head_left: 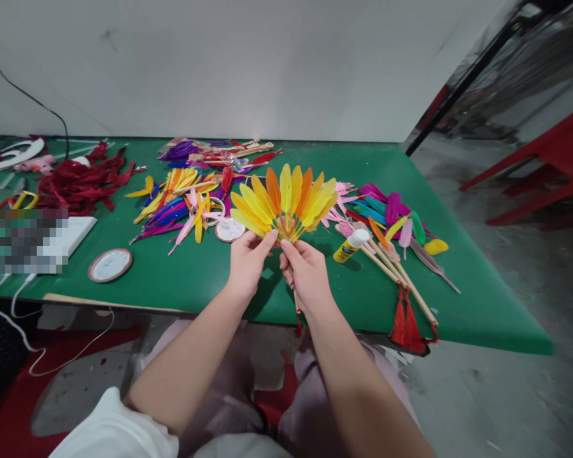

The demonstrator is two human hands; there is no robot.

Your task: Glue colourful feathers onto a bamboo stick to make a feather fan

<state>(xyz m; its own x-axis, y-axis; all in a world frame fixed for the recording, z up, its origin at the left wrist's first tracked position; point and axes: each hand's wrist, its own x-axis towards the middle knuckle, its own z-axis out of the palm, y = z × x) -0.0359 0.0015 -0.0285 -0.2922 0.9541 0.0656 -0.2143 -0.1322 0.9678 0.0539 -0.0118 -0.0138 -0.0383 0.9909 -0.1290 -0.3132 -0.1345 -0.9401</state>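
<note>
Between both hands I hold up a feather fan [291,191] of yellow and orange feathers spread in a half circle. My left hand [249,257] pinches its base from the left, thumb on the near side. On the right, my right hand [306,270] pinches the base too, its other fingers curled near the wooden handle. Below that hand hangs a small red tassel [298,324]. A yellow glue stick [347,249] with a white cap stands right of my right hand. Just behind my left hand lies a round white-topped disc [230,229].
Sticks with red tassels [405,324] reach over the table's front edge at right, near loose coloured feathers [391,210]. Feather piles [172,197] and dark red strips [83,181] lie left. A white box [81,232] with cables and another round disc [109,264] sit on the green table [482,299].
</note>
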